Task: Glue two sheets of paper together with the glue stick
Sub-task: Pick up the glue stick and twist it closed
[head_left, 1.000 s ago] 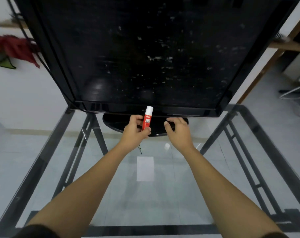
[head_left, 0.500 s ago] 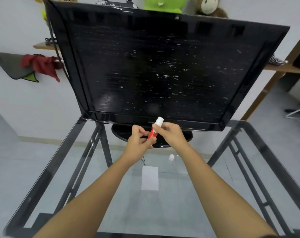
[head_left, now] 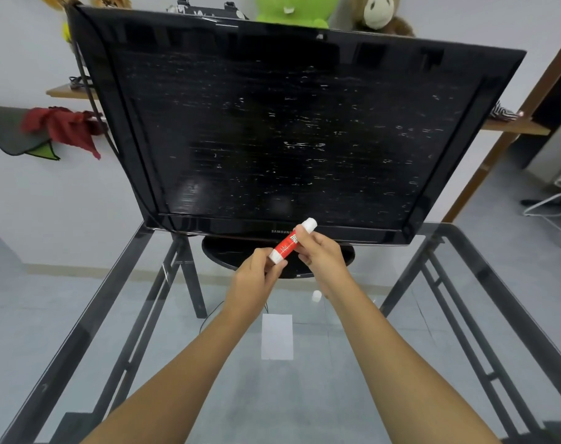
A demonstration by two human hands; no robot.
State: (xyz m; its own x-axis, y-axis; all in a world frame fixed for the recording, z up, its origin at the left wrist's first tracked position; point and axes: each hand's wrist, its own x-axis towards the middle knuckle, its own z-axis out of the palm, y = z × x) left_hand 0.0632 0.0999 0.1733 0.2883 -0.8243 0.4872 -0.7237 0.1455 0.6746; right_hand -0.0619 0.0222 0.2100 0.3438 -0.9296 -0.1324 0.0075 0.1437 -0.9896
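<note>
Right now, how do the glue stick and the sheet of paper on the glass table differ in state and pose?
The glue stick is held off the table, tilted, by both the left hand and the right hand; the sheet of paper lies flat and untouched on the glass table. The glue stick is red with white ends; the sheet of paper is plain white. Both sit near the table's middle.

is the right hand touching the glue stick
Touching. The head view shows the right hand closed round the upper part of the glue stick, while the left hand pinches its lower end.
</note>
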